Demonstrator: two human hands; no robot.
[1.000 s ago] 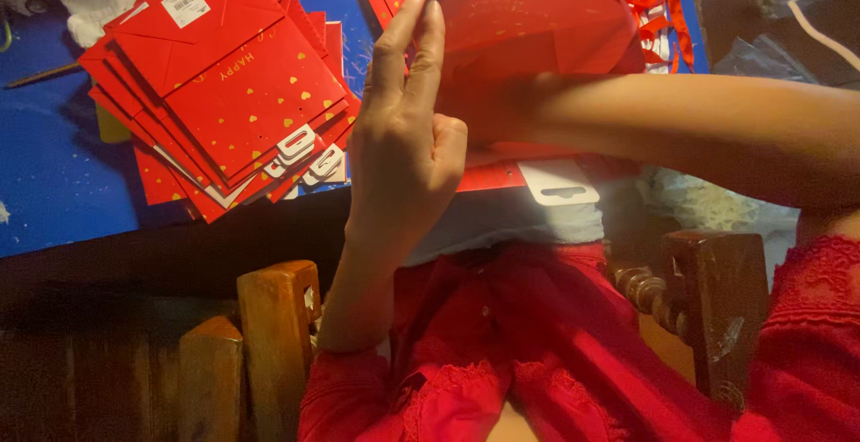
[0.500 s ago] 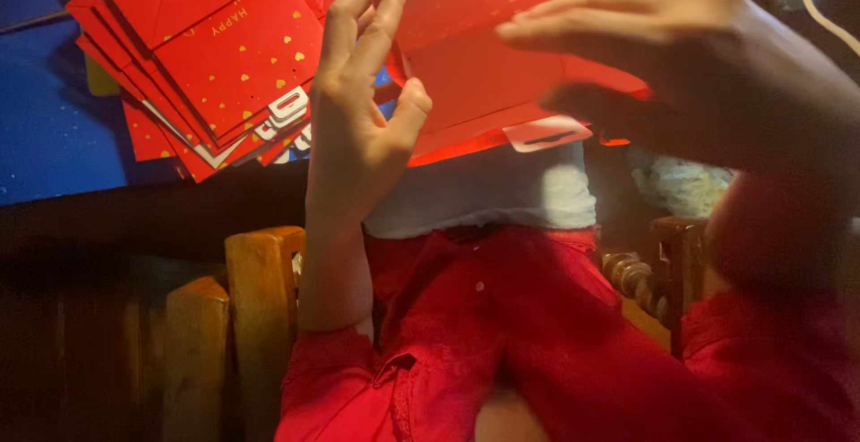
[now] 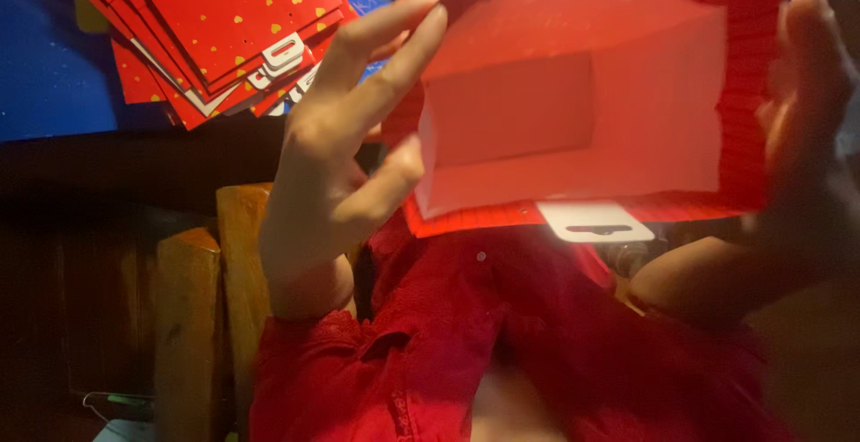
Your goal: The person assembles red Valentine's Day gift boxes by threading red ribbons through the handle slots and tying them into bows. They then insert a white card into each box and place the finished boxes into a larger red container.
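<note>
The left hand [image 3: 336, 155], fingers long and thumb pressed in, pinches the left edge of a flat red paper envelope with a white hanging tab [image 3: 582, 111], held up over the lap; the blurred right hand [image 3: 806, 111] cups its right edge, grip unclear. Behind, at upper left, a fanned stack of red gold-heart envelopes [image 3: 224, 30] lies on the blue table [image 3: 45, 75]. Pinching both edges evenly should keep the paper uncreased.

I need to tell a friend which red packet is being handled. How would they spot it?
Look between the left hand and right hand, above the red-clothed lap. The red packet is raised there, unlike the fanned stack on the blue table.
</note>
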